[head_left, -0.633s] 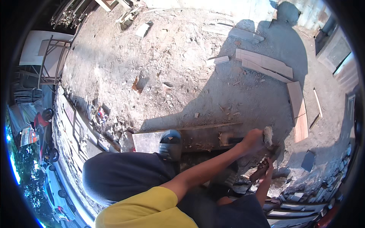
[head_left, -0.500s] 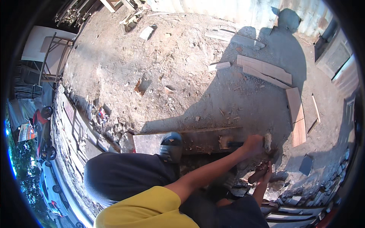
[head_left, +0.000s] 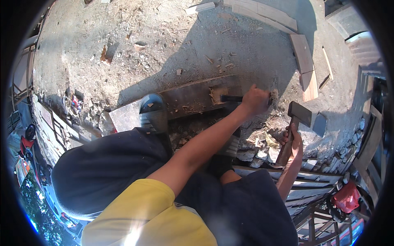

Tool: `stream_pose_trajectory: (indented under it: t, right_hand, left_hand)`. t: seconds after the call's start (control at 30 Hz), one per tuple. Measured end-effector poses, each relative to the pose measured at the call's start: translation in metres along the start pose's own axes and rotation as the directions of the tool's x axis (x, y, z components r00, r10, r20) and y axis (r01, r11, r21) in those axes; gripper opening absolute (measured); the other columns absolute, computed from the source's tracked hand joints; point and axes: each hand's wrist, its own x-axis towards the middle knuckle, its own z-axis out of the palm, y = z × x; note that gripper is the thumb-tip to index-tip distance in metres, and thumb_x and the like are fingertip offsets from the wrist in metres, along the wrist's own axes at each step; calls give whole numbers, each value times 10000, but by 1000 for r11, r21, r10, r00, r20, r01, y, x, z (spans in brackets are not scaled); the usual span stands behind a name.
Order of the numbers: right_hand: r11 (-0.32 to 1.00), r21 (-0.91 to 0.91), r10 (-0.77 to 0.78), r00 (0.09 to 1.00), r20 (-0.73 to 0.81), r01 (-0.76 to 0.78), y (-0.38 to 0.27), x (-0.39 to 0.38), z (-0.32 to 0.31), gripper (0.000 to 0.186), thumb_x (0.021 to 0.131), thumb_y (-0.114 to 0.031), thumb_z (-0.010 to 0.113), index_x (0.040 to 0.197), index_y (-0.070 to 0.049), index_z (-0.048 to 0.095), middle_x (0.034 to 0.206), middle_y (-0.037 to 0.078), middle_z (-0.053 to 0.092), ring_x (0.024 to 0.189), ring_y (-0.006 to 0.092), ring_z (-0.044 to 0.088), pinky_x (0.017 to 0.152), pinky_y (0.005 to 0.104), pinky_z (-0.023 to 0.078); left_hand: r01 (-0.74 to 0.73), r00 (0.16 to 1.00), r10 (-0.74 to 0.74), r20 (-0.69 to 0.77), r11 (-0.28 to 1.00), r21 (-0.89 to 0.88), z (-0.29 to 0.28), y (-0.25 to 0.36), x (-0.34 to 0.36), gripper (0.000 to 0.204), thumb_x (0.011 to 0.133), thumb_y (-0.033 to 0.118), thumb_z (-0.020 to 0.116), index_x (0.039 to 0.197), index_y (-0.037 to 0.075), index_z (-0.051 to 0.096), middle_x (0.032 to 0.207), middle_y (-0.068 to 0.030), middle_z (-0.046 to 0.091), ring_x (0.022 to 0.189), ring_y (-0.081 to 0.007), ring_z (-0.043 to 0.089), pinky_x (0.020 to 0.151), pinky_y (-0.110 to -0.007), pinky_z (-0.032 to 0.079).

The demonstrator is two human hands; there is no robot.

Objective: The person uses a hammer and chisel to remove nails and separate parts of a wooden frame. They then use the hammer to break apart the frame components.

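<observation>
My left hand (head_left: 255, 100) is closed round a chisel-like tool (head_left: 230, 98), whose dark bar reaches left over a worn plank (head_left: 180, 102) beside a splintered, pale patch in the wood. The tool's right end is blurred. My right hand (head_left: 292, 141) grips the handle of a mallet (head_left: 299, 114) with a blocky dark head, held just right of my left hand. My sandalled foot (head_left: 152, 112) is on the plank's left part; my other foot is partly hidden under my left arm.
Cut boards (head_left: 303, 69) lie at upper right, with a thin stick (head_left: 327, 61). Rubble (head_left: 258, 153) and slats lie below my right hand. A red bundle (head_left: 344, 197) is at lower right, a motorbike (head_left: 26, 143) at far left. Wood chips litter the dirt ground (head_left: 143, 49).
The view has tilted, so ground and plank appear higher in the picture. My right hand has lifted the mallet, whose head now shows clearly apart from my left hand.
</observation>
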Motion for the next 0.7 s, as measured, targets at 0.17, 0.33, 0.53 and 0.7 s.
stream_pose_trajectory:
  t: [0.17, 0.33, 0.53, 0.7]
  right_hand:
    - [979, -36, -202, 979, -35, 201, -33, -11, 46, 337, 918, -381, 594, 968, -68, 481, 672, -3, 455, 524, 77, 451, 468, 232, 395]
    - [915, -398, -35, 995, 98, 71, -24, -9, 71, 293, 926, -344, 591, 958, -73, 486, 672, 9, 491, 518, 84, 477, 457, 238, 421]
    - [995, -92, -30, 999, 29, 33, -49, 9, 45, 335, 943, -389, 558, 996, -69, 477, 672, -24, 432, 528, 53, 436, 474, 204, 400]
    - [985, -122, -135, 986, -94, 123, -19, 18, 52, 315, 926, -378, 589, 893, -88, 470, 673, -10, 450, 531, 58, 443, 478, 208, 400]
  left_hand:
    - [-38, 990, 43, -138, 999, 38, 9, -11, 1, 122, 713, 155, 599, 730, 39, 633, 612, -155, 626, 577, -317, 624, 841, -432, 444]
    - [31, 994, -37, -105, 998, -56, 7, -7, 4, 133, 732, 149, 609, 742, 20, 637, 637, -182, 628, 645, -336, 639, 798, -413, 471]
    - [208, 978, -208, 8, 971, -116, -5, -6, 10, 165, 747, 150, 615, 805, 2, 660, 731, -224, 642, 759, -392, 645, 732, -483, 513]
    - [232, 972, -224, 72, 963, -139, 1, -7, 13, 172, 726, 138, 608, 813, 3, 669, 787, -225, 653, 788, -392, 650, 716, -474, 527]
